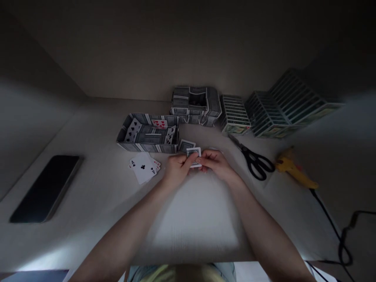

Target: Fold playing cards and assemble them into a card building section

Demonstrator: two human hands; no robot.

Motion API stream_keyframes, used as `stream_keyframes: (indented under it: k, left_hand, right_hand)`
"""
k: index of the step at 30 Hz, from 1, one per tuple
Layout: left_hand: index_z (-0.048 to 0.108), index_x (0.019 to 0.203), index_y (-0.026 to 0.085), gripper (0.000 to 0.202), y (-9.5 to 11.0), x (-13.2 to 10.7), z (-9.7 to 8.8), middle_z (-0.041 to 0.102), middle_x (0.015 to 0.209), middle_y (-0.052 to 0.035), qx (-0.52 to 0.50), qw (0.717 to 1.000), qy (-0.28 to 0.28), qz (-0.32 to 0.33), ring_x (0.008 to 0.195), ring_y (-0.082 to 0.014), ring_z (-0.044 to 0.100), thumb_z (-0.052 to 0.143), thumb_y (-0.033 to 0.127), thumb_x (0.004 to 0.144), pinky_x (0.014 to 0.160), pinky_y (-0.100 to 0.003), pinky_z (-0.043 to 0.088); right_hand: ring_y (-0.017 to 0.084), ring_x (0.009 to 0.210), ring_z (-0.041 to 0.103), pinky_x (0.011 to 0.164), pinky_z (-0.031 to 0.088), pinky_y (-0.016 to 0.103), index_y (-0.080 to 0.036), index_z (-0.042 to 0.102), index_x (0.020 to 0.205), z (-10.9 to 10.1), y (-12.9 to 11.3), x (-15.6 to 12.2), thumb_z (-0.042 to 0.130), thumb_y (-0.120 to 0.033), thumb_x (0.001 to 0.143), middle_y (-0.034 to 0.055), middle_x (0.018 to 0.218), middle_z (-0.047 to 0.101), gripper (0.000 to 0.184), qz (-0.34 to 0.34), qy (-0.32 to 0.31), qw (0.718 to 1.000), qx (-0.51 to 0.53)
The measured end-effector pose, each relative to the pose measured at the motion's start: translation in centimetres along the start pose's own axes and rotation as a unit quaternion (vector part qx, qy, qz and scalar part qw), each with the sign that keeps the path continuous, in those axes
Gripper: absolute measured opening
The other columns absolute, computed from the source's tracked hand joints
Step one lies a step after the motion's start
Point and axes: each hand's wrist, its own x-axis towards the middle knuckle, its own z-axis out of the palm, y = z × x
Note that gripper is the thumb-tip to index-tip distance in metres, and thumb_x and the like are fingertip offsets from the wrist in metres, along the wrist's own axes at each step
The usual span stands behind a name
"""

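Between my two hands, over the middle of the table, is a playing card (194,152) with its patterned back up. My left hand (177,167) pinches its left side with the thumb on top. The fingers of my right hand (216,162) close on its right side. Whether there is more than one card in my grip I cannot tell. Just behind lies another card (187,145), back up. An open box made of playing cards (149,147) stands behind and left of my hands. In front of that box lie several loose cards (143,167), the ace of clubs on top.
A closed-looking card structure with an opening (180,102) stands at the back wall. Right of it are slatted card pieces (235,113) and a stepped slatted structure (270,113). Black-handled scissors (255,162) and a corded yellow glue gun (296,170) lie right. A phone (47,188) lies left.
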Motion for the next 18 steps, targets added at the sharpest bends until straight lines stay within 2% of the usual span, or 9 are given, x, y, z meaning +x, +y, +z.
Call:
stream_keyframes:
  k: [3,7,12,18]
  left_hand:
    - [0.048,0.041,0.016,0.05,-0.29,0.04,0.06,0.046,0.038,0.0016,-0.023,1.0,-0.02,-0.01,0.04,-0.0083,0.044,0.044,0.049,0.079,0.039,-0.02,0.032]
    - [0.05,0.043,0.015,0.056,-0.47,-0.1,0.22,0.05,0.041,-0.0001,-0.038,0.999,-0.027,-0.006,0.041,-0.0086,0.046,0.032,0.049,0.084,0.041,-0.021,0.034]
    - [0.047,0.038,0.015,0.062,0.07,-0.3,0.15,0.048,0.037,-0.001,0.017,1.0,-0.017,0.014,0.039,-0.0085,0.046,0.025,0.045,0.087,0.044,-0.022,0.034]
    - [0.047,0.039,0.017,0.06,0.47,-0.55,-0.27,0.05,0.038,-0.0017,0.072,0.995,-0.02,0.058,0.039,-0.0093,0.046,0.023,0.041,0.088,0.045,-0.023,0.034]
  right_hand:
    - [0.007,0.039,0.047,0.041,0.035,0.02,-0.017,0.054,0.056,-0.04,0.0,0.01,0.066,-0.041,0.064,-0.0037,0.048,0.057,0.028,0.003,-0.002,1.0,-0.005]
    - [0.007,0.039,0.046,0.041,0.035,0.02,-0.017,0.054,0.056,-0.05,-0.04,-0.02,0.066,-0.04,0.065,-0.0039,0.048,0.057,0.028,0.002,-0.018,1.0,0.0]
    - [0.007,0.037,0.046,0.039,0.034,0.019,-0.017,0.053,0.054,0.03,-0.2,-0.05,0.067,-0.04,0.064,-0.0038,0.046,0.057,0.029,0.015,-0.023,1.0,0.002]
    - [0.006,0.036,0.043,0.037,0.032,0.019,-0.017,0.051,0.054,0.16,-0.33,-0.11,0.065,-0.042,0.065,-0.0048,0.043,0.054,0.031,0.026,-0.023,0.999,-0.015]
